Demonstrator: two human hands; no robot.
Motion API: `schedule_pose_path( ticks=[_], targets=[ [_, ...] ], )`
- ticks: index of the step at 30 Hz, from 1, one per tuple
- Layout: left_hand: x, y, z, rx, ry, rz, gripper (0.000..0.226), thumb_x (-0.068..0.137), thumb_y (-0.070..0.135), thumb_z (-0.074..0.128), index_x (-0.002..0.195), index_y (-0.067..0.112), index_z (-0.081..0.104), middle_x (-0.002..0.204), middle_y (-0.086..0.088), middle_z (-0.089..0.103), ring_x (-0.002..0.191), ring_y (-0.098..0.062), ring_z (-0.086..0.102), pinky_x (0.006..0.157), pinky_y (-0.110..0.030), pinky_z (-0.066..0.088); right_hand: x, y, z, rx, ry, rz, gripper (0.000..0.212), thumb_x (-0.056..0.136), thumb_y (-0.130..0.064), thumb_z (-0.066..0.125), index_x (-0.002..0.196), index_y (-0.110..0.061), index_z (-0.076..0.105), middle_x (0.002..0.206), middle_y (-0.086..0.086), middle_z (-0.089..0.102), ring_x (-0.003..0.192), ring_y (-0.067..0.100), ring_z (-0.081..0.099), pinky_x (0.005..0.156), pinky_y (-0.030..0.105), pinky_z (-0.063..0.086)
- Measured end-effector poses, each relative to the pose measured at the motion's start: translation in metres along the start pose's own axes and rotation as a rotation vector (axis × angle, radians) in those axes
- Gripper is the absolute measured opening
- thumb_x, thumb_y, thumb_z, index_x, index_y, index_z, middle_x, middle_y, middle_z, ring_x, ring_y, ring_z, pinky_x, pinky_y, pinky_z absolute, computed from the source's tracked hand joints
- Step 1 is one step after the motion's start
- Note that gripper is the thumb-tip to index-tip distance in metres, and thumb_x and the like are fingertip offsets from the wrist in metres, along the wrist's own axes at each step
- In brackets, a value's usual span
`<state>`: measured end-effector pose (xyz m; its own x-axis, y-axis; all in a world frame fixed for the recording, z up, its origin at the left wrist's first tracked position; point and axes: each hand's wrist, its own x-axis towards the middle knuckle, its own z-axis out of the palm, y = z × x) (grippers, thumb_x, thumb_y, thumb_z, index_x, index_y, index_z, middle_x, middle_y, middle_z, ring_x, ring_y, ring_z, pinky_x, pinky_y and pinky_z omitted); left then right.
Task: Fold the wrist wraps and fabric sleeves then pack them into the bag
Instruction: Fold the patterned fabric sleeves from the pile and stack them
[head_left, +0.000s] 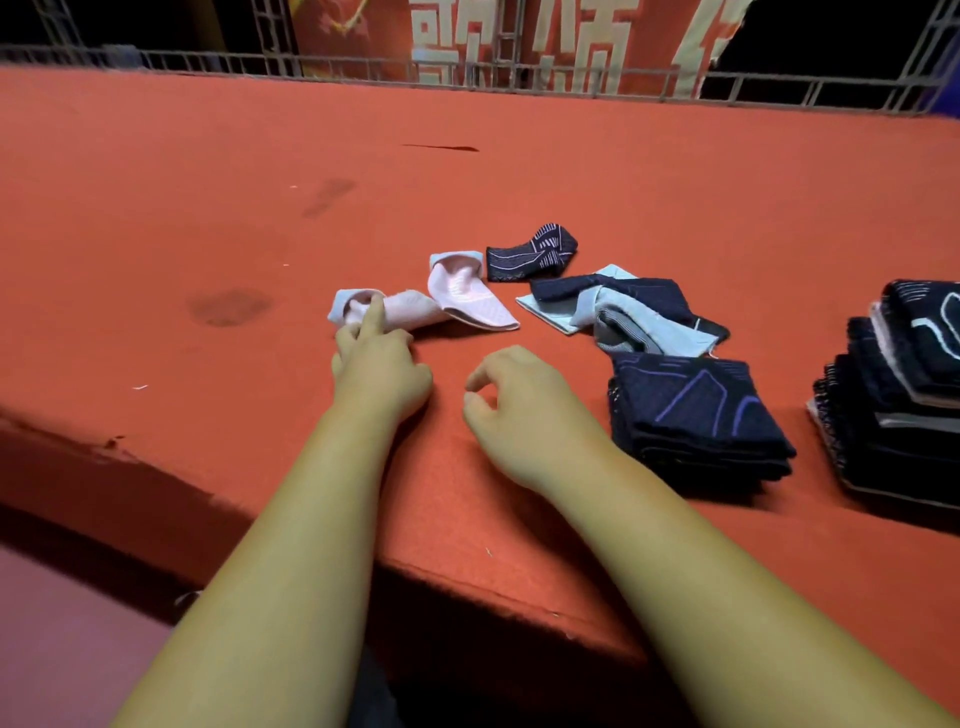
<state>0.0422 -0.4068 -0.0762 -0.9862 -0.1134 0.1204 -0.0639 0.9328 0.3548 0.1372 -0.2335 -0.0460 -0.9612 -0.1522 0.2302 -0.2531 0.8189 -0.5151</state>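
We find one item of lettering: large cream Chinese characters on the red banner (519, 47) behind the metal railing (208, 60). The frame's top edge crops them and the rails cross them; we cannot read them reliably.

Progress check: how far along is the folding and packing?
Done: a folded stack and a second stack sit at the right. In hand: the left hand has its index finger on the pink sleeve; the right hand hovers empty. Left: the pink sleeve, a small navy sleeve and the blue-and-navy heap lie unfolded. No bag in view, so nothing looks packed.
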Motion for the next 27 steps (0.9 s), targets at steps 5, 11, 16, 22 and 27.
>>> schedule_pose_path(
  ticks=[5, 11, 16, 22, 27],
  targets=[
    [0.006, -0.006, 0.000, -0.041, 0.029, -0.067, 0.062, 0.090, 0.039, 0.065, 0.148, 0.017, 0.056, 0.177, 0.004, 0.015, 0.148, -0.040, 0.029, 0.118, -0.053, 0.033, -0.009, 0.024, 0.037, -0.050, -0.017, 0.026, 0.021, 0.097, -0.027, 0.063, 0.116, -0.024, 0.069, 0.124, -0.002, 0.063, 0.117, 0.025, 0.059, 0.107, 0.043, 0.048],
    [-0.001, 0.005, -0.018, -0.170, 0.265, -0.019, 0.051, 0.087, 0.047, 0.065, 0.126, 0.016, 0.071, 0.146, 0.003, 0.055, 0.135, -0.036, 0.039, 0.111, -0.048, 0.035, -0.014, 0.030, 0.036, -0.001, 0.030, -0.016, 0.023, 0.096, -0.022, 0.065, 0.118, -0.022, 0.070, 0.124, -0.005, 0.065, 0.117, 0.021, 0.060, 0.109, 0.040, 0.047],
    [-0.030, 0.031, -0.049, -0.422, 0.492, 0.131, 0.028, 0.083, 0.038, 0.066, 0.104, 0.025, 0.079, 0.108, -0.006, 0.070, 0.111, -0.034, 0.062, 0.098, -0.041, 0.048, -0.016, 0.024, 0.024, 0.181, 0.034, 0.028, 0.055, 0.098, -0.023, 0.070, 0.151, -0.019, 0.053, 0.145, -0.002, 0.056, 0.133, 0.017, 0.057, 0.113, 0.025, 0.040],
    [-0.072, 0.062, -0.078, -1.537, -0.066, 0.133, 0.036, 0.087, 0.009, 0.070, 0.122, 0.008, 0.077, 0.106, -0.013, 0.080, 0.090, -0.022, 0.075, 0.086, -0.037, 0.059, -0.037, 0.002, -0.038, 0.447, 0.169, 0.028, 0.084, 0.100, -0.039, 0.071, 0.168, -0.046, 0.021, 0.158, -0.019, 0.043, 0.130, 0.005, 0.058, 0.110, 0.027, 0.043],
    [-0.092, 0.083, -0.081, -1.620, -0.453, 0.408, 0.059, 0.092, 0.003, 0.061, 0.150, 0.015, 0.058, 0.150, -0.010, 0.062, 0.140, -0.030, 0.060, 0.116, -0.052, 0.049, -0.066, 0.004, -0.097, 0.505, 0.478, 0.063, 0.042, 0.104, -0.026, 0.065, 0.143, -0.041, 0.059, 0.118, -0.018, 0.071, 0.102, -0.001, 0.068, 0.086, 0.011, 0.048]
  ],
)
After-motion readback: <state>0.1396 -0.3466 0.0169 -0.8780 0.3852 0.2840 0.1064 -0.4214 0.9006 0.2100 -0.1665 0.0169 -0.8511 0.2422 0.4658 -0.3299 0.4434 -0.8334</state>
